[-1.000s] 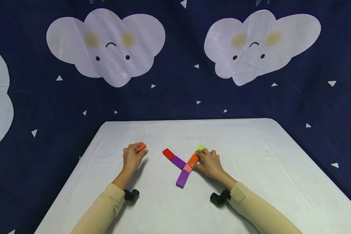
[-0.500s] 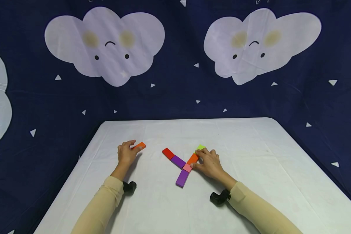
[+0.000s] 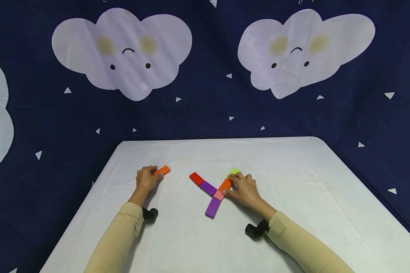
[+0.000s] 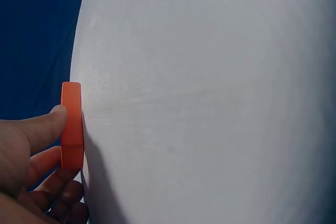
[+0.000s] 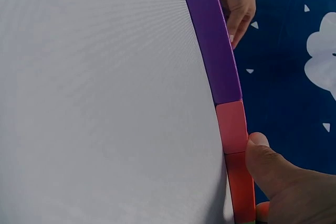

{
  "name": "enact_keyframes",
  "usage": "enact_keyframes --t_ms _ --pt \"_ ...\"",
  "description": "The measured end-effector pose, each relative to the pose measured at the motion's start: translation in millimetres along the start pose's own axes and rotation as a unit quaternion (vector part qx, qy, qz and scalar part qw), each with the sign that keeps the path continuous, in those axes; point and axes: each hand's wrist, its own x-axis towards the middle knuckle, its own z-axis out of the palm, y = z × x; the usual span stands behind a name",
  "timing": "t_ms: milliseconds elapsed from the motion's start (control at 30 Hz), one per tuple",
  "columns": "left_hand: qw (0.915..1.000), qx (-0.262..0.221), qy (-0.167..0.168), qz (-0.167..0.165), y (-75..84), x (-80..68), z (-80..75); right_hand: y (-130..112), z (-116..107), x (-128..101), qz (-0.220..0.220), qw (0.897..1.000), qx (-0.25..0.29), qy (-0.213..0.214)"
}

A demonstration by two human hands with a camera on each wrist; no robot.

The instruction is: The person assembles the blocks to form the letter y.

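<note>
In the head view my left hand [image 3: 145,178] pinches the left end of a loose orange block [image 3: 163,170], at or close to the tabletop. The left wrist view shows the thumb pressed against that orange block [image 4: 72,124], with the other fingers curled behind it. My right hand [image 3: 246,191] holds a second orange block [image 3: 225,185] by its ends, its thumb near the pink block [image 3: 218,195]. That orange block joins a row with a lime block [image 3: 234,171], the pink one and a purple block [image 3: 213,208]. Another purple block [image 3: 208,188] and a red block [image 3: 196,178] branch off leftward.
A white-covered table [image 3: 276,159] lies under everything. Behind it hangs a dark blue cloth [image 3: 205,113] with clouds and triangles. Each wrist wears a black camera, such as the left one [image 3: 151,216]. Bare tabletop separates the loose orange block from the red one.
My left hand has shifted left and slightly back, now gripping the loose orange block nearer its left end, so more of it shows. My right hand and the joined blocks stay put.
</note>
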Motion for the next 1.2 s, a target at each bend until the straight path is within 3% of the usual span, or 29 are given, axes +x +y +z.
enact_keyframes --t_ms 333,633,933,1200 --pt "1.0000 0.005 -0.004 -0.001 0.7 1.2 2.7 0.7 0.2 0.0 -0.004 1.000 0.000 0.003" --pt "0.9995 -0.029 0.012 -0.007 2.2 0.0 2.9 1.3 0.3 0.2 -0.003 1.000 0.000 0.002" --pt "0.9962 -0.085 0.014 -0.009 14.5 -14.2 4.0 0.3 0.3 0.0 -0.004 1.000 -0.001 0.004" --pt "0.9959 -0.088 0.019 0.013 23.8 -34.9 2.7 0.0 0.5 -0.3 -0.002 1.000 -0.002 0.004"
